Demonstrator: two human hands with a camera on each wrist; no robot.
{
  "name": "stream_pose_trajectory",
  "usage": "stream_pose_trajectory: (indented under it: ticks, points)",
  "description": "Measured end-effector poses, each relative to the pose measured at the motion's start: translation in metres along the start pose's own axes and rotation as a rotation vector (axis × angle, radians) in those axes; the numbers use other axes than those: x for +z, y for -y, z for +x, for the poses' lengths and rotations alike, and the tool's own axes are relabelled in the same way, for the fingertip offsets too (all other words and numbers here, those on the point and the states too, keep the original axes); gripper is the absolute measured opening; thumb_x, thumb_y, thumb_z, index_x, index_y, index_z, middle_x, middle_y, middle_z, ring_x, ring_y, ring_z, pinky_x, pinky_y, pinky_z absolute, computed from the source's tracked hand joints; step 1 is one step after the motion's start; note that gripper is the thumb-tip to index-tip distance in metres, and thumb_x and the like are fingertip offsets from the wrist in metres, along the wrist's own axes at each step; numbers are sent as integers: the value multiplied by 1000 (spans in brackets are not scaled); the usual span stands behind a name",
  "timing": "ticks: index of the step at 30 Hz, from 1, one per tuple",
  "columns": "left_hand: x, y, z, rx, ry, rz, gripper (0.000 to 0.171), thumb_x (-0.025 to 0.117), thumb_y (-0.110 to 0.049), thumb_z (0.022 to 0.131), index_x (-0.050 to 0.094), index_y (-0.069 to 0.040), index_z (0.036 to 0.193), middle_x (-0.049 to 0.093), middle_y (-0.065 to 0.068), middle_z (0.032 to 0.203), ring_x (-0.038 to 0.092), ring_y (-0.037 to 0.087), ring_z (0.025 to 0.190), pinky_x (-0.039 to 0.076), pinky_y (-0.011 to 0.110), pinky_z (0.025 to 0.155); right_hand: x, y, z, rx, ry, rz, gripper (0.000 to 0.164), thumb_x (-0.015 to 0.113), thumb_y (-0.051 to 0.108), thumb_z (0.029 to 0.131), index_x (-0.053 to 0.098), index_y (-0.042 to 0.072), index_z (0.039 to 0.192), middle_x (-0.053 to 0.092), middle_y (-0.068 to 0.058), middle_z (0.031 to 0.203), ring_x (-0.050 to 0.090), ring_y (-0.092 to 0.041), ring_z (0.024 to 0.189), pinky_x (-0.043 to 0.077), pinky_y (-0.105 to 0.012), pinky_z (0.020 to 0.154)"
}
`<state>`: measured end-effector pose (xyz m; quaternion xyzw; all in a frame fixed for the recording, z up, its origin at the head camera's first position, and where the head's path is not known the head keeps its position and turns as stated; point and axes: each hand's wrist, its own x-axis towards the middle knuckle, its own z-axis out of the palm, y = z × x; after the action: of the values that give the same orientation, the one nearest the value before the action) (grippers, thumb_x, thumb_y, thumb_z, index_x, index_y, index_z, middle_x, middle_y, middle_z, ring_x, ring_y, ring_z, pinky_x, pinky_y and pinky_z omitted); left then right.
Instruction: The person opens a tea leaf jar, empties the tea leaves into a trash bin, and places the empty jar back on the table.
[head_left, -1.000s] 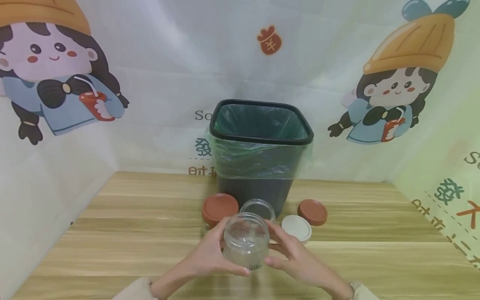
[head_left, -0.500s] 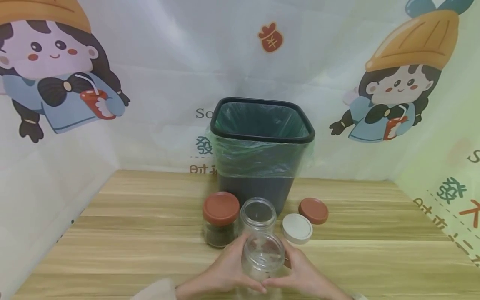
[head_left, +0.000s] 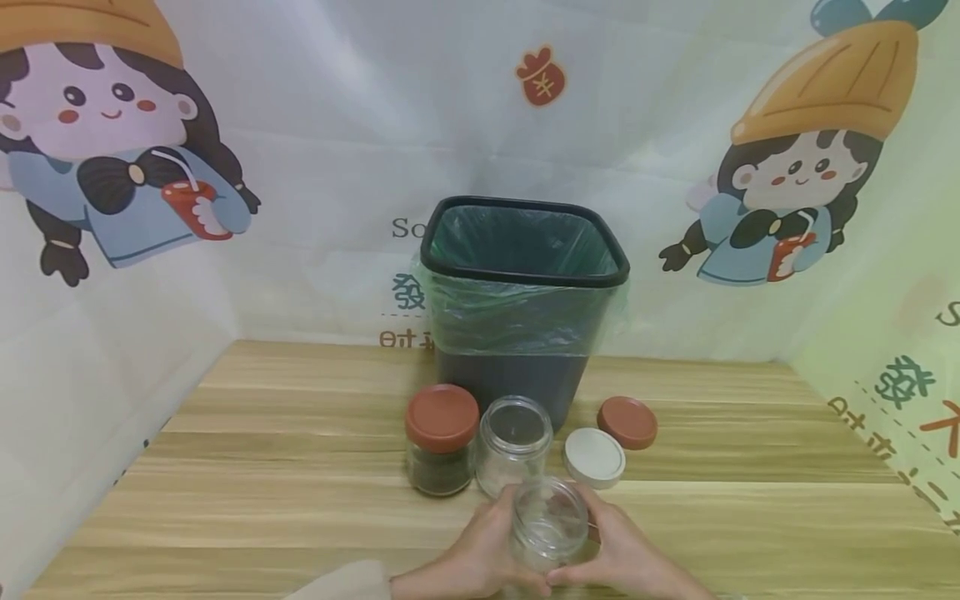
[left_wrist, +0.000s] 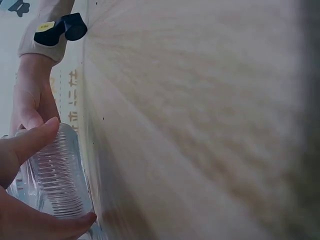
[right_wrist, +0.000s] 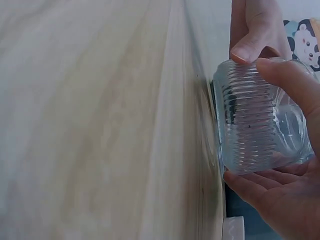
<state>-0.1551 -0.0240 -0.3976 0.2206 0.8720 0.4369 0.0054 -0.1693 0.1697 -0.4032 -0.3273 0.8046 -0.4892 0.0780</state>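
Observation:
A lidless clear glass jar (head_left: 550, 529) with a ribbed lower side stands upright between my two hands at the front. My left hand (head_left: 487, 550) holds its left side, fingers and thumb curved round the glass. From the right, my right hand (head_left: 626, 550) grips it too, and the two thumbs come close together on the near side. In the right wrist view the ribbed glass (right_wrist: 250, 120) has its base at or very near the tabletop. Just behind is a second open glass jar (head_left: 513, 454), and left of that a jar with a red-brown lid (head_left: 442, 417) and dark contents.
A white lid (head_left: 594, 457) and a red-brown lid (head_left: 627, 422) lie on the wooden table (head_left: 285, 467) to the right. Behind the jars stands a dark bin (head_left: 510, 379) lined with a green bag (head_left: 517, 317). Printed cloth walls (head_left: 322, 208) enclose the table's back and sides.
Both hands have brought the held jar toward me, down and to the right, to the table's level. The second open jar and the dark-filled jar are now less covered.

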Motion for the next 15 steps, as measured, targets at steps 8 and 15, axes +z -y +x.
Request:
stream_pose_trajectory:
  ticks: [8,15]
  points:
    - [6,-4,3,33,17,67,85,86,-14,46,43,1,118,56,10,109,53,26,102,44,33,89,-8,-4,-4,1,26,-34,86,76,27,68,27,-1,132,50,-17,121,52,-26,106,48,-30,84]
    - [6,-9,5,20,26,61,66,75,-19,64,46,4,119,53,9,106,52,21,96,46,30,82,-19,-8,-5,8,-28,-110,85,77,29,67,31,-4,130,49,-17,122,51,-32,106,46,-38,86]
